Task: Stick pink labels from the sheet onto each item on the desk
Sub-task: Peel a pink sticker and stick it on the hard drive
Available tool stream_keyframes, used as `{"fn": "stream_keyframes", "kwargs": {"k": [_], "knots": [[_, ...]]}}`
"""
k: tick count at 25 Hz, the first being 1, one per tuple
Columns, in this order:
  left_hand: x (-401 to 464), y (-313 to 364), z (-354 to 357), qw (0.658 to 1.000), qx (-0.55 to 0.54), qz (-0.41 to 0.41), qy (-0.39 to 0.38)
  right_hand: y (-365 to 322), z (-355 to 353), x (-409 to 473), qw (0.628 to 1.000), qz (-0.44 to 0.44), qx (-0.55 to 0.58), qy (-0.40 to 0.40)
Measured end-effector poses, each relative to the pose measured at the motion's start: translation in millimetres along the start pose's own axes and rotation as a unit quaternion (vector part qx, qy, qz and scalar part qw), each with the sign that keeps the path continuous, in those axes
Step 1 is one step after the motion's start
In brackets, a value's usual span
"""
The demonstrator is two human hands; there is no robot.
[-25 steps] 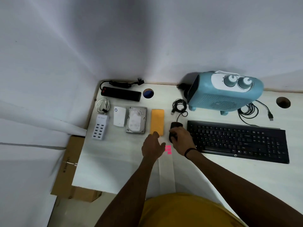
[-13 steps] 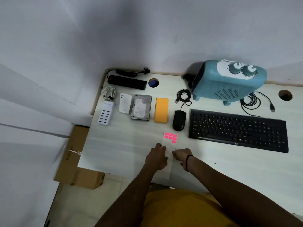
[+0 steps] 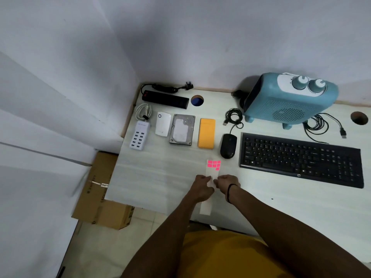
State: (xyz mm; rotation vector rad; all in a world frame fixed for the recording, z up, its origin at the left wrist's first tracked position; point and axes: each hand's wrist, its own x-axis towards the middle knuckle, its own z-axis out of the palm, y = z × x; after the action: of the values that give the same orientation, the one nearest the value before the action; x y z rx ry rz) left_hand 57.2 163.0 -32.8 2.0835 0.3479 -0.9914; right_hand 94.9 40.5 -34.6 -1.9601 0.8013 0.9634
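A: What are the grips doing?

B: I read both as clamped on the label sheet (image 3: 208, 197). Left hand (image 3: 201, 186) and right hand (image 3: 225, 183) meet over the backing strip on the worktop (image 3: 160, 177), fingers curled onto it. The exact pinch is too small for me to see.

A: Pink labels?

B: Pink labels (image 3: 214, 164) sit at the far end of the strip, just beyond both hands. A few are left, with one corner slot bare. The near end of the strip overhangs the worktop edge.

A: Targets?

B: Past the labels: mouse (image 3: 228, 146) just beyond and right. Yellow case (image 3: 206, 133), hard drive (image 3: 182, 129), white adapter (image 3: 163, 124) and USB hub (image 3: 139, 135) run off to the left. Keyboard (image 3: 301, 159) is well right. Power strip (image 3: 165, 98) and blue heater (image 3: 289, 99) are farthest. I see no pink on any of them from here, but it could be too small.

A: Risks?

B: My guesses:
- The grips are well short of the labels, so peeling from there could drag the loose strip instead.
- The overhanging end could tip the strip off the edge if a hand lets go.
- A peeled label could fold and stick to itself.
- A long reach to the heater could snag the coiled cables (image 3: 233, 117).
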Motion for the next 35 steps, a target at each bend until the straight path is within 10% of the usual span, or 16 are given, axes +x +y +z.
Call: {"fn": "stream_keyframes", "kwargs": {"k": [10,18,35], "knots": [[-6.5,6.5,-27.9,0.849,-0.513,-0.079,0.094,-13.7,-38.8,-35.8,0.992,-0.102,0.078,-0.022],[-9.3,25.2,-31.6,0.867,-0.493,-0.011,0.073,-34.7,-50.5,-51.3,0.929,-0.342,-0.058,0.127],[-17.0,5.4,-23.8,0.882,-0.467,-0.037,0.061,-22.4,-48.4,-41.2,0.966,-0.238,0.087,0.051]]}}
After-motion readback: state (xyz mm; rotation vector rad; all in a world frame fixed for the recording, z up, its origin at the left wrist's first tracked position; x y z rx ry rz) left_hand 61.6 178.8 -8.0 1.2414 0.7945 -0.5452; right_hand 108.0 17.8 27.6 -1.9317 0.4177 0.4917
